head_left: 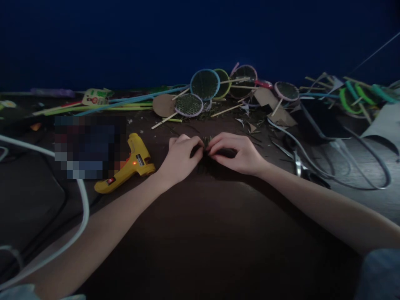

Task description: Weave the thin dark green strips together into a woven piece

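Dark table (pixel 200 241): left hand (pixel 179 156), right hand (pixel 239 154) palm-down, pinching dark strips (pixel 206 141).

Craft workshop bench, dim room. On the dark table (pixel 200 233) a yellow glue gun (pixel 128 164) is lying at 9 o'clock, its lamp glowing orange. Round woven fans (pixel 204 85) on sticks are piling up at 12 o'clock. Cardboard offcuts (pixel 275 109) are littering 1 o'clock, and scissors (pixel 296 160) are resting at 3 o'clock.

Glue gun (pixel 126 164) left of left hand (pixel 179 158); fans (pixel 204 85) behind.
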A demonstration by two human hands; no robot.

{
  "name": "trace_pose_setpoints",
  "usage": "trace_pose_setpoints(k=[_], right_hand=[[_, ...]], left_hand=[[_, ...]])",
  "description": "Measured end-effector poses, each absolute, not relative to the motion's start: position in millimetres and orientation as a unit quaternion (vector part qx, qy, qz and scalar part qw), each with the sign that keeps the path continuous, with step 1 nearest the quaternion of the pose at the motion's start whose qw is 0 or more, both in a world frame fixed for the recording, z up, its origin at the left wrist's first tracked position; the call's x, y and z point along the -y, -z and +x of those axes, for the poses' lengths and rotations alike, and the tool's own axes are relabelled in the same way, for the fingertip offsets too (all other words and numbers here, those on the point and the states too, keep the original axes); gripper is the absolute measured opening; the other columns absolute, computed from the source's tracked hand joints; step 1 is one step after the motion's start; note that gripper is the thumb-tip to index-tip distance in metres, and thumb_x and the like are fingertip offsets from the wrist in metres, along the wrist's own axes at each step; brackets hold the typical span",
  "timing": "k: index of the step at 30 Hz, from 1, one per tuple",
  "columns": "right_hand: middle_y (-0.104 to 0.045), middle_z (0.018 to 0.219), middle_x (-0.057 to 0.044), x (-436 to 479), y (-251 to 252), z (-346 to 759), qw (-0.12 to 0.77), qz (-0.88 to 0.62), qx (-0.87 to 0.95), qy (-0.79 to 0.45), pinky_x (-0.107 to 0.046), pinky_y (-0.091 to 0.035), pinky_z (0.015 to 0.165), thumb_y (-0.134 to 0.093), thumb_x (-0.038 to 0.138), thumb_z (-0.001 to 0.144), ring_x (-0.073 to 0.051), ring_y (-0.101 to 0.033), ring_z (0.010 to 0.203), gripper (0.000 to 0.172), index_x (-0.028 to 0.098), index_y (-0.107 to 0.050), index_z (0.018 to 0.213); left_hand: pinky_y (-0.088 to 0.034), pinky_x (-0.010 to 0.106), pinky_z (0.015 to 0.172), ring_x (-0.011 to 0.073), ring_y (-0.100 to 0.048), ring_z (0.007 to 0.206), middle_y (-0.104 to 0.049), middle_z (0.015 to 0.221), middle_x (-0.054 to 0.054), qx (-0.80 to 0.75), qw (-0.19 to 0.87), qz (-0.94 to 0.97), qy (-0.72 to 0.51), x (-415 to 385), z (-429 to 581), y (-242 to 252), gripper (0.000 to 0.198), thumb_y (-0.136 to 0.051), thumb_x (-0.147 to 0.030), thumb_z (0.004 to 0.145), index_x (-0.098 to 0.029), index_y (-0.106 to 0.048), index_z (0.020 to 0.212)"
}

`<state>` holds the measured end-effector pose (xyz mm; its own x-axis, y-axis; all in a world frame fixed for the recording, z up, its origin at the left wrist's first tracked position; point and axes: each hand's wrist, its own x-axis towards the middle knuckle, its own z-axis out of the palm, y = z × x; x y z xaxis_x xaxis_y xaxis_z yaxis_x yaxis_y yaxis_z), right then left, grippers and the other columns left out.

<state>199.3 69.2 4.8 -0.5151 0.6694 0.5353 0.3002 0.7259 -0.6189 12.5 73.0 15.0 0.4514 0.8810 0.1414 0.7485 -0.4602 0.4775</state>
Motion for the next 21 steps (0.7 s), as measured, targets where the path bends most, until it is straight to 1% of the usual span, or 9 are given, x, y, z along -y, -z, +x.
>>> trace_pose_setpoints(k=[5,13,17,21], right_hand=[[-0.066,0.086,-0.004,-68.4,-5.2,198.7,0.396,-0.275,0.846,-0.227,-0.031,-0.051,0.075,-0.055,0.015,0.079,-0.014,-0.062,0.081,0.009,0.021,-0.062,0.077],[-0.066,0.089,-0.004,-67.1,-2.9,199.0,0.393,-0.247,0.860,-0.212,-0.030,-0.052,0.073,-0.053,0.014,0.080,-0.014,-0.063,0.082,0.012,0.022,-0.062,0.080],[-0.066,0.090,-0.005,-65.5,-3.8,198.7,0.407,-0.243,0.857,-0.201,-0.030,-0.052,0.074,-0.053,0.013,0.081,-0.015,-0.063,0.084,0.013,0.021,-0.063,0.082],[-0.065,0.097,-0.005,-66.2,-5.2,199.1,0.413,-0.273,0.860,-0.121,-0.038,-0.049,0.081,-0.056,0.017,0.080,-0.018,-0.060,0.092,0.010,0.023,-0.064,0.078]], left_hand=[[-0.032,0.039,0.085,0.0206,-0.053,0.090,-0.061,0.082,0.001,-0.481,0.172,0.838,-0.192,-73.1,12.0,-12.5,0.011,-0.045,-0.020,0.084,-0.020,-0.056,0.084],[-0.032,0.038,0.084,0.0209,-0.053,0.089,-0.061,0.083,0.001,-0.471,0.168,0.844,-0.194,-71.7,11.4,-11.7,0.008,-0.048,-0.019,0.079,-0.020,-0.055,0.084],[-0.031,0.037,0.082,0.0222,-0.052,0.090,-0.062,0.086,0.001,-0.463,0.159,0.852,-0.186,-72.1,10.0,-10.5,0.014,-0.050,-0.018,0.075,-0.022,-0.055,0.087],[-0.030,0.038,0.080,0.0250,-0.050,0.095,-0.064,0.089,0.003,-0.452,0.151,0.862,-0.172,-72.8,9.0,-8.0,0.018,-0.051,-0.020,0.077,-0.022,-0.057,0.094]])
